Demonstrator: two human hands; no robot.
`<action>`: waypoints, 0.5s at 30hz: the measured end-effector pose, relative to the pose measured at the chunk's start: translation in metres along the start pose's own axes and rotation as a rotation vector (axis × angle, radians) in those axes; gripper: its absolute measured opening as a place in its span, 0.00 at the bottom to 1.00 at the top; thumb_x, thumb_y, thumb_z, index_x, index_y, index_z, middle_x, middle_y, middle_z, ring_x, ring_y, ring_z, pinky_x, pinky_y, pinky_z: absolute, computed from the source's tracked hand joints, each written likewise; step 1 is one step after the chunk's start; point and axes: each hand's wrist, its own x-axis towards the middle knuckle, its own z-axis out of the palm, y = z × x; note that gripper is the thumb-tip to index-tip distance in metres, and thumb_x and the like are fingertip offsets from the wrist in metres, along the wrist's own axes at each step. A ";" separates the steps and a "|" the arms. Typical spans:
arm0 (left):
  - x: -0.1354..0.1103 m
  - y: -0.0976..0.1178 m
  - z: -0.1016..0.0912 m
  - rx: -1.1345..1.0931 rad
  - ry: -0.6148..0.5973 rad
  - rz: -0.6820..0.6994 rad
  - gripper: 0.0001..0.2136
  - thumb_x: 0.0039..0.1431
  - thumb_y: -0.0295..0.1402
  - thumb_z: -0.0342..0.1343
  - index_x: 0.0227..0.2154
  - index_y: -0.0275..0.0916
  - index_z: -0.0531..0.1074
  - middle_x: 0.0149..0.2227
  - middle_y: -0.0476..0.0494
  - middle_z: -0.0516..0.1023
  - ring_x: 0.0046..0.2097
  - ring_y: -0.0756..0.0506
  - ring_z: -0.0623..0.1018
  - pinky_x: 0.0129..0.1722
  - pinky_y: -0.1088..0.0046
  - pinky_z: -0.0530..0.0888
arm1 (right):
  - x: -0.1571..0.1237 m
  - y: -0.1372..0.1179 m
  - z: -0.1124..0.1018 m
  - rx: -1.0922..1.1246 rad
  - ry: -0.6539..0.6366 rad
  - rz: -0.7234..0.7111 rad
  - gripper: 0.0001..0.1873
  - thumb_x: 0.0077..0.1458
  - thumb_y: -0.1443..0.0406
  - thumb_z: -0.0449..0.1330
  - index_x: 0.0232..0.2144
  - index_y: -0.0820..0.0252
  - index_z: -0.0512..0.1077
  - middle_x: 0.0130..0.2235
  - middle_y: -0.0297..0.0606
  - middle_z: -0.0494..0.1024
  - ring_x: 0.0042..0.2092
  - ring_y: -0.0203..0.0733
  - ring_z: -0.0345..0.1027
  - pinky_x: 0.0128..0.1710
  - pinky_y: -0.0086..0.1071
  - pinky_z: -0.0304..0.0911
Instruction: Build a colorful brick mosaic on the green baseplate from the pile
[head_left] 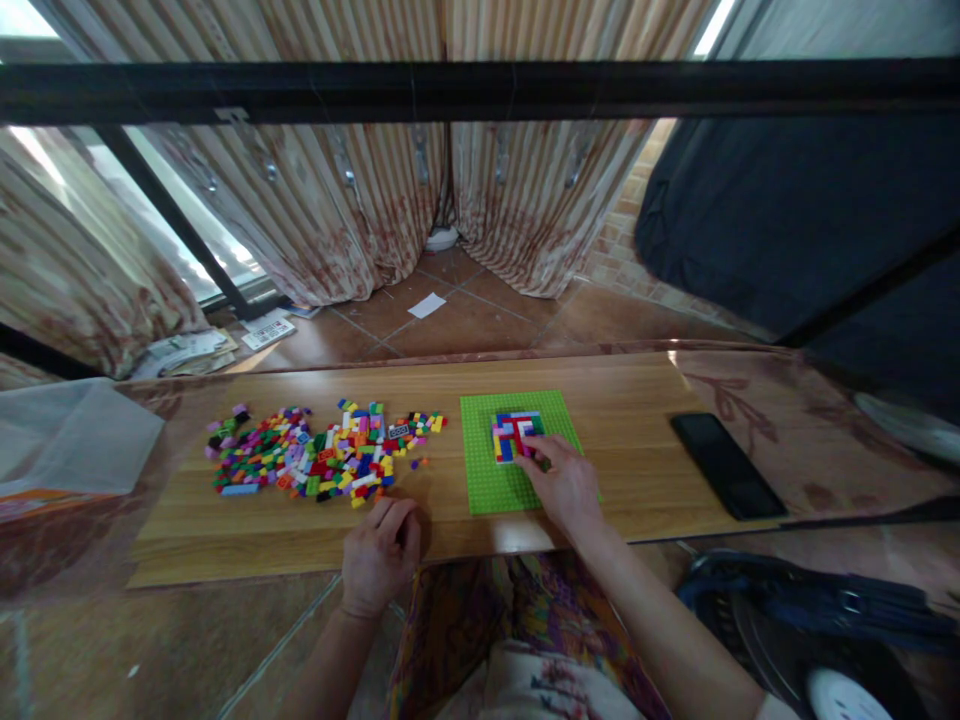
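Note:
A green baseplate (495, 480) lies on the wooden board, with a small block of coloured bricks (514, 433) built near its far side. My right hand (562, 485) rests on the plate, its fingertips pressed together against the near right corner of that block; whether a brick is in them is hidden. My left hand (381, 555) sits curled on the board's near edge, just below a wide pile of loose coloured bricks (315, 460). Nothing shows inside the left fingers.
A black phone (726, 465) lies on the board at the right. A plastic bag (71, 435) sits at the far left. A dark fan (810, 640) stands on the floor at the lower right. Curtains hang behind the board.

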 end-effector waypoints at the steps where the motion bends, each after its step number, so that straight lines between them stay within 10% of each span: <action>1: 0.000 0.000 0.000 0.001 0.000 0.000 0.05 0.60 0.28 0.50 0.35 0.39 0.71 0.31 0.47 0.76 0.32 0.48 0.76 0.31 0.75 0.72 | 0.000 0.000 0.000 -0.006 0.001 -0.003 0.10 0.55 0.60 0.61 0.39 0.54 0.77 0.36 0.36 0.78 0.35 0.39 0.71 0.36 0.32 0.64; 15: 0.000 0.001 -0.001 0.014 -0.013 -0.012 0.05 0.59 0.29 0.50 0.35 0.39 0.72 0.31 0.47 0.76 0.32 0.49 0.76 0.31 0.75 0.71 | -0.005 0.008 -0.008 0.248 0.127 0.166 0.21 0.58 0.53 0.55 0.46 0.60 0.74 0.42 0.46 0.76 0.37 0.43 0.69 0.39 0.38 0.67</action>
